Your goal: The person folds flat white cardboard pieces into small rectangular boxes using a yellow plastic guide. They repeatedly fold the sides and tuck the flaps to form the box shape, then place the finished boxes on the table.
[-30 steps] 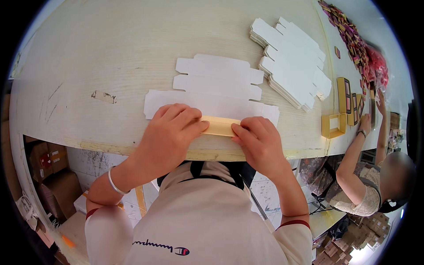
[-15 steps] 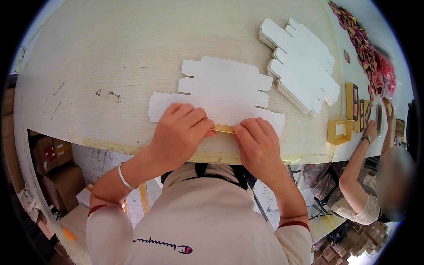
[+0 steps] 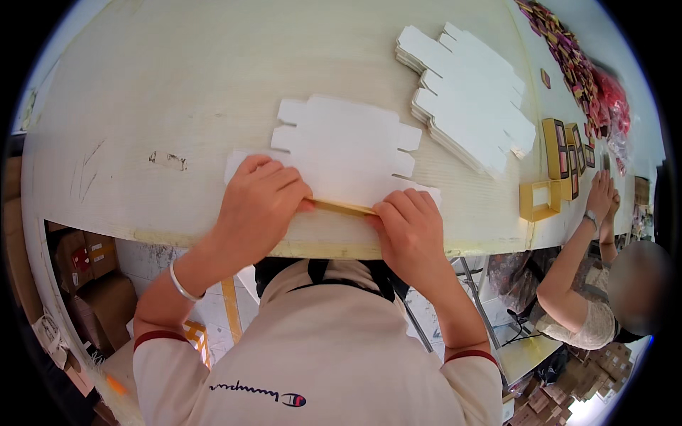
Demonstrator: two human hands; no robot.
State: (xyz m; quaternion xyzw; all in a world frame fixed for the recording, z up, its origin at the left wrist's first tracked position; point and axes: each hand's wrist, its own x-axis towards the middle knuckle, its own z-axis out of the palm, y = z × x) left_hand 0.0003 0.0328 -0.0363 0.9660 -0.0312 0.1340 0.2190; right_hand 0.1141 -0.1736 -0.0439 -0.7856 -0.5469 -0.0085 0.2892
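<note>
A flat white cardboard box blank (image 3: 348, 145) with notched tabs lies in front of me, its plain side up. Along its near edge a narrow gold flap (image 3: 344, 206) stands folded over. My left hand (image 3: 264, 202) is closed on the left part of this edge and covers some of the blank's left tab. With fingers curled, my right hand (image 3: 412, 228) pinches the same edge further right. The fingertips under the edge are hidden.
A stack of white box blanks (image 3: 469, 99) lies at the back right. Nearby are an open gold box frame (image 3: 540, 201) and gold boxes (image 3: 557, 149) with dark windows. Small colourful pieces (image 3: 558, 57) are heaped at the far right. A co-worker (image 3: 575, 284) works there with both hands together.
My left hand has slid left along the near edge, so more of the gold flap shows between my hands. The co-worker's hands have come together.
</note>
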